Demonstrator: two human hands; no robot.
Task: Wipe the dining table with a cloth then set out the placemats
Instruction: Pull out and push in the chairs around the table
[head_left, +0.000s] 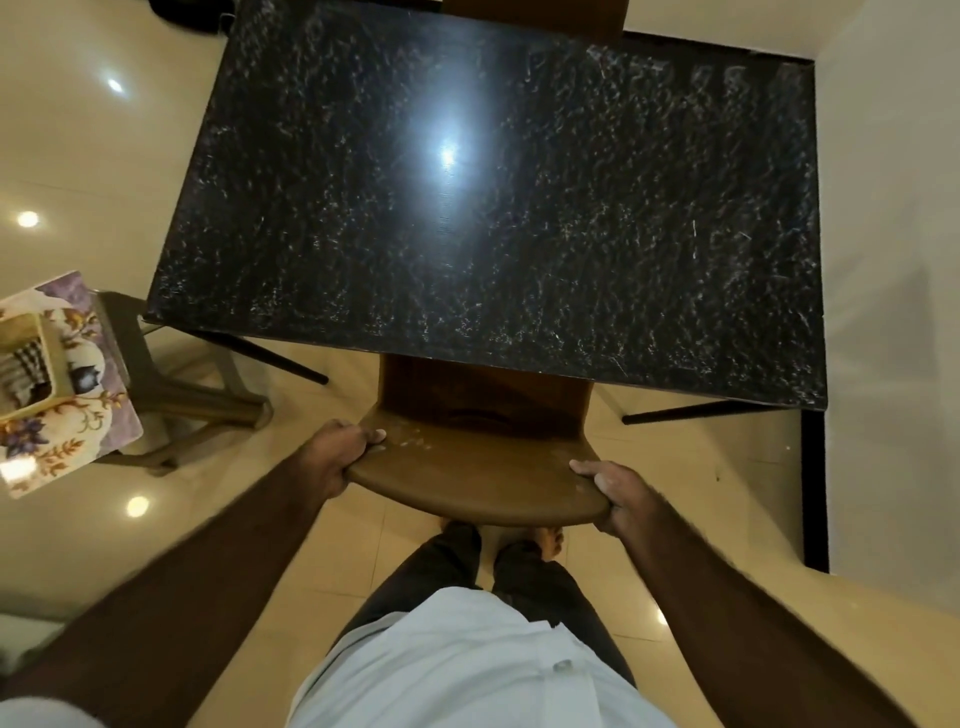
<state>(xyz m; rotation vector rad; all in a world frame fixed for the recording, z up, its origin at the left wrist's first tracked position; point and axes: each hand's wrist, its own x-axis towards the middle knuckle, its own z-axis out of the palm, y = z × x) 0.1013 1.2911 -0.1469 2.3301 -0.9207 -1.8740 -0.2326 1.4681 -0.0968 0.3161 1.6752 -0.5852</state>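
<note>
Starting leftmost, the floral placemats (78, 415) on a stool (171, 384) could get knocked, I judge, if the left hand (345, 452), curled round one end of the chair back (478, 488), and the right hand (618, 493), clasping the other, swing it wide from the dining table (675, 234).

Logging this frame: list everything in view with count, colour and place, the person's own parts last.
Dining table: one, black with white flecks, centre.
Near chair: one, brown, partly under the table's near edge.
Far chair: one, brown, beyond the far edge, mostly cut off.
Stool: one, grey-brown, left of the table.
Placemats: count unclear, floral cream and purple, on the stool.
Container: one, beige, on the placemats.
Cloth: one, checked, inside the container.
Floor: cream glossy tiles.
Legs: two, dark trousers, behind the near chair.
Left hand: grips the chair back's left end.
Right hand: grips its right end.
</note>
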